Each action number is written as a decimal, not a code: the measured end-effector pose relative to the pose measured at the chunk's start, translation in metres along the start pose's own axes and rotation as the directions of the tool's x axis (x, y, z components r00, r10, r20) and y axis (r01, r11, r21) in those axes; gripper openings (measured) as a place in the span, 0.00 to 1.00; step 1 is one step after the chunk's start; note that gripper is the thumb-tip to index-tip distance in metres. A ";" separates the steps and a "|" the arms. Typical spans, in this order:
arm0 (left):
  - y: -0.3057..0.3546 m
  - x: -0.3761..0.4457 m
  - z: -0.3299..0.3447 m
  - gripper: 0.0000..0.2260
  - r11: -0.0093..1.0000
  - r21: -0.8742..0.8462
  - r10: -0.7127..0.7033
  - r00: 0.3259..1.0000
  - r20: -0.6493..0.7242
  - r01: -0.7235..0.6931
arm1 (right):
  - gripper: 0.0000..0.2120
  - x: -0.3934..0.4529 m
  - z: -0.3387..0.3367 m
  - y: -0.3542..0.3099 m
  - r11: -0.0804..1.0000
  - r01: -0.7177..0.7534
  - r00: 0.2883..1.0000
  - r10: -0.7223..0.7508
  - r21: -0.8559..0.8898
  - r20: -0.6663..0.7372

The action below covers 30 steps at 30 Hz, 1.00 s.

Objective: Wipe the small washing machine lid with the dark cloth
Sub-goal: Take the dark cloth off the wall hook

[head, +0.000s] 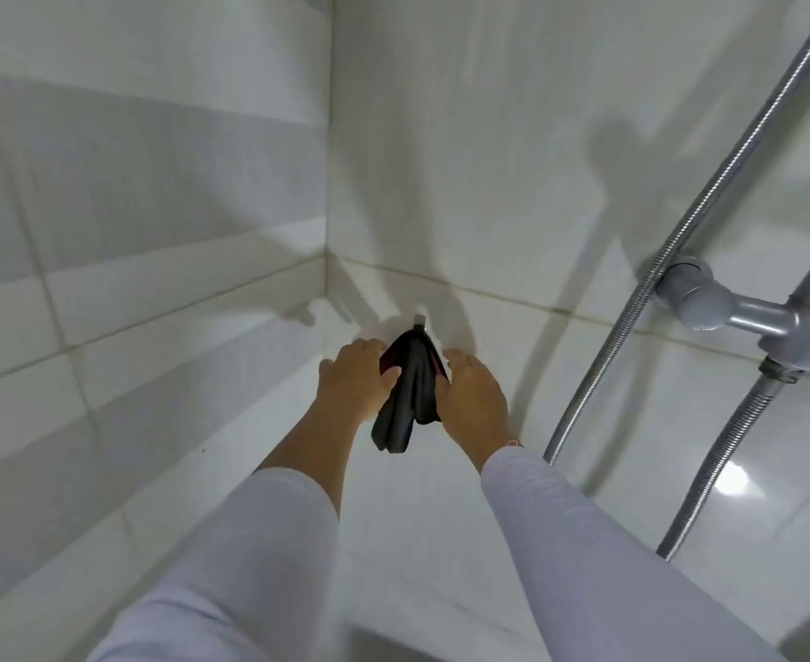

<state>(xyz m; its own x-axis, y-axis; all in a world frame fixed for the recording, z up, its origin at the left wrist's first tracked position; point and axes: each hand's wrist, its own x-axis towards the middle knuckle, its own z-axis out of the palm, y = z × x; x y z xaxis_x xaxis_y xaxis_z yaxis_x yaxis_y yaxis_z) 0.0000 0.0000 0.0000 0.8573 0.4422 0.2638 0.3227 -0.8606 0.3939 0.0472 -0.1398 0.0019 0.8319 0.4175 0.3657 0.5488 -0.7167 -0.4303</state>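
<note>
The dark cloth point(410, 398) hangs folded from a small metal hook point(419, 320) on the white tiled wall near the corner. My left hand point(355, 379) grips the cloth's left side, with its thumb pressed on the fabric. My right hand point(472, 398) closes around the cloth's right edge, its fingers curled up toward the hook. Both arms wear white sleeves and reach forward. The small washing machine lid is not in view.
A chrome shower mixer point(775, 322) juts from the wall at the right, with two metal hoses point(708, 470) running down from it. White tiled walls meet in a corner point(329, 183) just left of the hook.
</note>
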 end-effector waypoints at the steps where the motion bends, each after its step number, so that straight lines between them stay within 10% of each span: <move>1: 0.000 0.001 0.002 0.21 1.000 -0.017 -0.010 1.000 0.016 0.011 | 0.15 0.003 0.002 0.000 1.000 -0.013 1.000 0.013 0.009 -0.014; 11: -0.010 0.012 0.023 0.04 0.999 -0.038 -0.016 1.000 -0.024 0.015 | 0.08 0.020 0.028 0.002 0.995 -0.095 0.990 0.098 0.034 -0.102; 30: -0.005 -0.023 -0.027 0.08 0.916 -0.397 -0.123 0.978 -0.167 0.048 | 0.06 0.002 -0.014 0.000 0.876 -0.222 0.975 0.198 0.429 0.102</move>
<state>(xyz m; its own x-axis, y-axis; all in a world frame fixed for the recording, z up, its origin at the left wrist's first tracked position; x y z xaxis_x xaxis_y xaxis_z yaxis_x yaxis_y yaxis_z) -0.0326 0.0011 0.0160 0.7318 0.5809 0.3564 0.1773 -0.6672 0.7235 0.0474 -0.1466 0.0145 0.9279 0.3223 0.1874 0.3310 -0.4806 -0.8121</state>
